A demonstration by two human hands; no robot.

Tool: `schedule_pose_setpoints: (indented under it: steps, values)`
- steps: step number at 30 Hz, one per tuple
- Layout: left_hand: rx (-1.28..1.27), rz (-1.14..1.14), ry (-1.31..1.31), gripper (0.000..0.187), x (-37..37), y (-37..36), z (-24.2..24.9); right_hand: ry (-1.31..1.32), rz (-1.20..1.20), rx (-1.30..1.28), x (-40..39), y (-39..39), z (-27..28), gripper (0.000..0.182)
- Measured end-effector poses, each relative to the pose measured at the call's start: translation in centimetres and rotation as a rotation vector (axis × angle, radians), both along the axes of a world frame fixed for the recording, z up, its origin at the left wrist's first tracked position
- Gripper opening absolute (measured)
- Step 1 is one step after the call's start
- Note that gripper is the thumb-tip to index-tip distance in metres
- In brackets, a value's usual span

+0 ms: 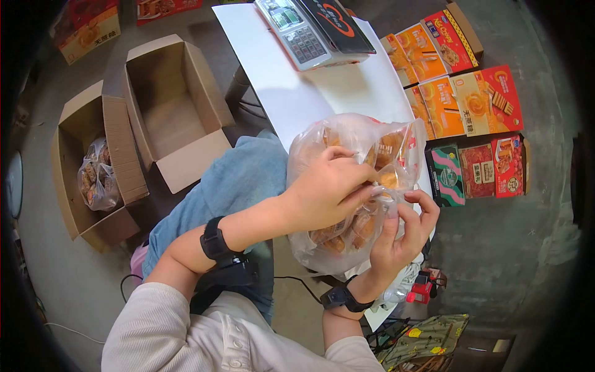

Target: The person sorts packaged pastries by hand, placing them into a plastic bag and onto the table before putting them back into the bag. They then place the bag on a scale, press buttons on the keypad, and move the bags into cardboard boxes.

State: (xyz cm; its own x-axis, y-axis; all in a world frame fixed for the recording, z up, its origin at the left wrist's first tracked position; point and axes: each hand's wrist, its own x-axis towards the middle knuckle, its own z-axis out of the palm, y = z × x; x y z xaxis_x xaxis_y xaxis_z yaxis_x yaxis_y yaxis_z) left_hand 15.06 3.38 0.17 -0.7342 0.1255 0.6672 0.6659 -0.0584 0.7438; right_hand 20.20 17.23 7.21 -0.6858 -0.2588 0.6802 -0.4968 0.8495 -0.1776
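A clear plastic bag [310,245], bulging with individually wrapped golden-brown snacks [364,228], sits at the near edge of the white table. My left hand [327,189] reaches across its top, fingers and thumb pinched on the gathered plastic. Close beside it, my right hand [404,239] grips the bag's film between thumb and fingers on the right side. The fingertips of both hands almost meet at the bunched plastic. Each wrist wears a black band. Part of the bag's contents is hidden behind my left hand and folds of film.
A digital scale [300,40] stands on the white table [251,46]. Left on the floor are an open cardboard box [176,118] and another box [68,180] holding a bagged snack pack [99,177]. Colourful snack boxes [443,105] line the right side. My jeans-covered leg [214,186] is beside the table.
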Motion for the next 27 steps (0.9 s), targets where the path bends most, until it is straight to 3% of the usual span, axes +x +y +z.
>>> schedule_pose_setpoints:
  steps: [8,12,17,19,23,25,27]
  values:
    - [-0.044,0.155,0.219,0.013,-0.2,-0.2,0.2,0.062,0.018,-0.128,-1.8,0.0,-0.7,0.013]
    - [-0.049,0.19,0.257,0.014,-0.5,0.0,-0.2,-0.073,0.051,-0.306,-2.4,-0.2,-1.3,0.011]
    - [-0.06,0.253,0.128,0.015,-0.3,-0.2,-0.3,-0.293,0.086,-0.554,-2.3,0.3,-2.5,0.009]
    - [-0.04,0.294,0.106,0.015,-0.4,0.1,-0.4,-0.197,0.153,-0.472,-2.2,0.4,-2.9,0.018]
    - [-0.08,0.356,0.056,0.015,-0.3,0.0,-0.3,-0.257,0.135,-0.386,-1.7,0.0,-2.8,0.03]
    - [-0.08,0.368,0.063,0.015,-0.3,0.0,-0.4,-0.143,0.007,0.0,-1.7,0.2,-2.6,0.039]
    - [-0.08,0.382,0.071,0.014,-0.4,0.1,-0.4,-0.122,0.006,0.05,-1.9,0.3,-2.6,0.041]
